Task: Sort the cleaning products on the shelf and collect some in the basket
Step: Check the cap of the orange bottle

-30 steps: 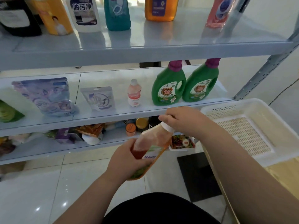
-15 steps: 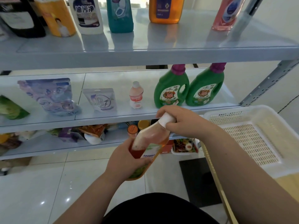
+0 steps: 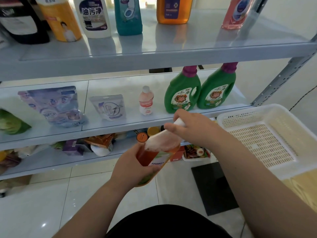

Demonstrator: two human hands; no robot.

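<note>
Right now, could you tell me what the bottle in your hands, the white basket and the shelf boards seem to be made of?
Bottle: clear glossy plastic, probably; orange liquid and foam show through its wall. Basket: white matte moulded plastic, judging by its slotted walls and floor. Shelf boards: smooth grey, semi-gloss with soft reflections; painted metal or laminate, unclear.

We record that the bottles [image 3: 93, 18] along the top shelf [image 3: 154, 54] are cut off by the upper picture edge; none shows its cap. At the left end of the middle shelf [image 3: 120, 129], a green pouch [image 3: 10, 123] is cropped by the left picture edge. The reddish bottle [image 3: 159, 148] has its cap largely covered by the right hand [image 3: 193, 129] and its base by the left hand [image 3: 130, 167]. Goods [image 3: 101, 145] on the lower shelf [image 3: 42, 162] sit half hidden under the middle shelf's front edge, too small to identify. The basket [image 3: 243, 117] runs out at the right picture edge. Fine print on the green jugs [image 3: 181, 93] is unreadable.
</note>
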